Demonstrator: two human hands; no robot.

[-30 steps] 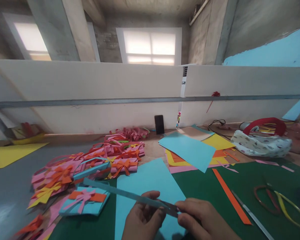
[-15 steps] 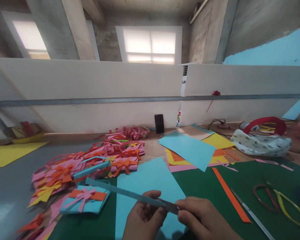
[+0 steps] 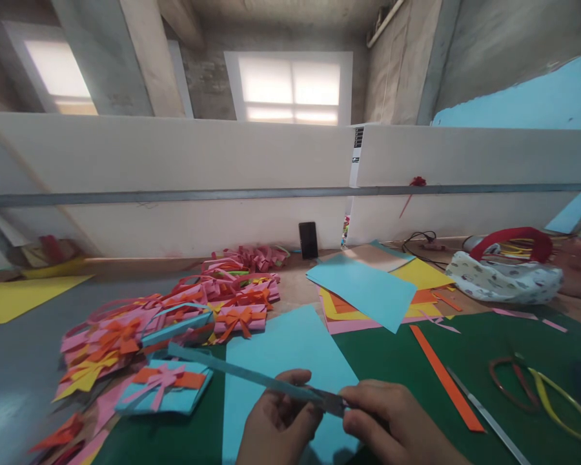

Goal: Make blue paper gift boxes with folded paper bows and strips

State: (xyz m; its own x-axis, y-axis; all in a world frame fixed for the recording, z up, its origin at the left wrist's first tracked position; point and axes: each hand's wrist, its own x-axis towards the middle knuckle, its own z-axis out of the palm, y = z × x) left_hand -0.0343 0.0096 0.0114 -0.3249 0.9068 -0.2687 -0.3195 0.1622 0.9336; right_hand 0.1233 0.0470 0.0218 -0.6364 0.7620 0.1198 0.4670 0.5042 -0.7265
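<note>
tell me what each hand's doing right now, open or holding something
Left hand: closed, pinching a blue paper strip.
Right hand: closed, fingers gripping a small dark tool by the strip; its exact kind is unclear.

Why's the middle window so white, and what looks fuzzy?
Head view: the middle window is overexposed, probably by daylight; pale glare marks the grey tabletop; the scissors at right look soft, their blades hard to make out.

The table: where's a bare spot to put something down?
Bare green mat shows between the near blue sheet, orange strip and right hand. Bare grey tabletop shows between the yellow sheet and pink paper pile. The pile itself is crowded.
</note>
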